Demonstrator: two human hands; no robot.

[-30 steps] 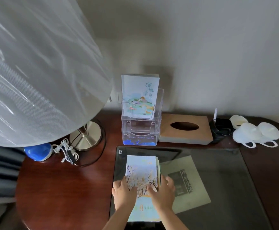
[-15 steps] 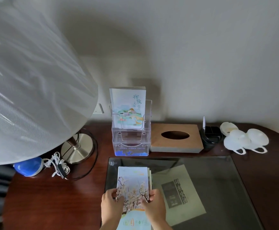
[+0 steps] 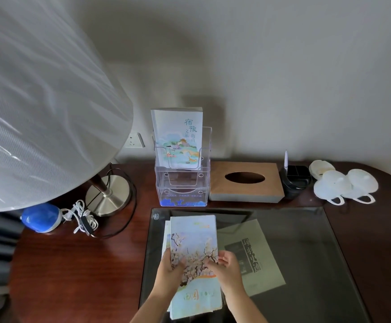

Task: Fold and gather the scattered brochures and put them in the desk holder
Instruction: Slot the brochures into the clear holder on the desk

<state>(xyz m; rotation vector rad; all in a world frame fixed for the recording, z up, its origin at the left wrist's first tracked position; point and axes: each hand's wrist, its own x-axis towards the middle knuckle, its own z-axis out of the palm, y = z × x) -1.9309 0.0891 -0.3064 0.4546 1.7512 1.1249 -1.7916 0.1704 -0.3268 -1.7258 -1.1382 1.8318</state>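
A stack of folded brochures (image 3: 193,238) with a blossom-tree cover lies over the glass desk pad (image 3: 306,252). My left hand (image 3: 168,273) grips the stack's left edge and my right hand (image 3: 227,269) grips its right edge. Behind the pad stands the clear tiered desk holder (image 3: 182,183); its back tier holds an upright blue-and-white brochure (image 3: 178,136), and the front tiers look empty. A grey-green leaflet (image 3: 255,255) with dark print lies to the right of the stack, seemingly under the glass.
A big white lampshade (image 3: 43,108) fills the left; its metal base (image 3: 107,195), a blue object (image 3: 41,217) and a coiled white cable (image 3: 82,220) sit below it. Right of the holder are a wooden tissue box (image 3: 245,181), a black pen cup (image 3: 295,180) and white masks (image 3: 343,186).
The stack has shifted slightly in my hands, with its lower sheets now sticking out on the left instead of the right. My view has tilted up, so the desk sits lower in frame.
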